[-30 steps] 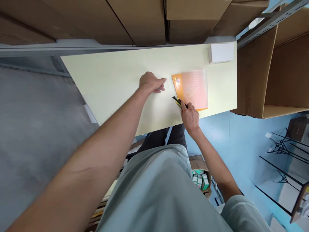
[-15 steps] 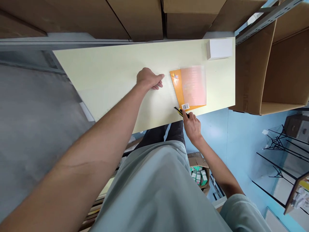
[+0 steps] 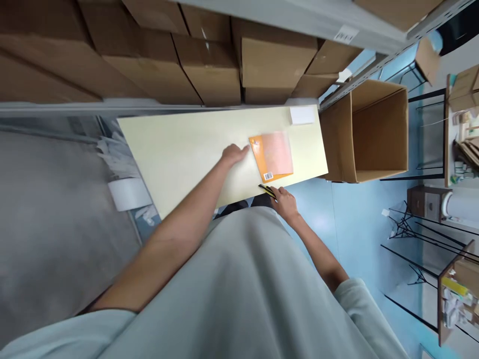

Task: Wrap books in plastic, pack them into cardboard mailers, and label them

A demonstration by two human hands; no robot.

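My right hand (image 3: 285, 203) is closed around a black and yellow utility knife (image 3: 266, 189) at the near edge of the pale tabletop (image 3: 187, 149). The knife's tip points left. Just beyond it lies a flat orange packet (image 3: 258, 149) with a barcode label at its lower corner. A translucent pinkish plastic sleeve (image 3: 277, 152) covers most of the packet. To the left of the packet, my left hand (image 3: 234, 154) hovers over or rests on the tabletop, which I cannot tell. Its thumb is held out, apart from the fingers, and it holds nothing.
A white box (image 3: 302, 115) sits at the tabletop's far right corner. Cardboard boxes (image 3: 277, 62) line a shelf behind. A large open carton (image 3: 379, 134) stands at the right. On the left are a white roll (image 3: 129, 193) and grey sheeting (image 3: 67, 199).
The view has tilted up and widened, showing more shelf and room. Both hands keep nearly the same places beside the packet, and the right still grips the utility knife.
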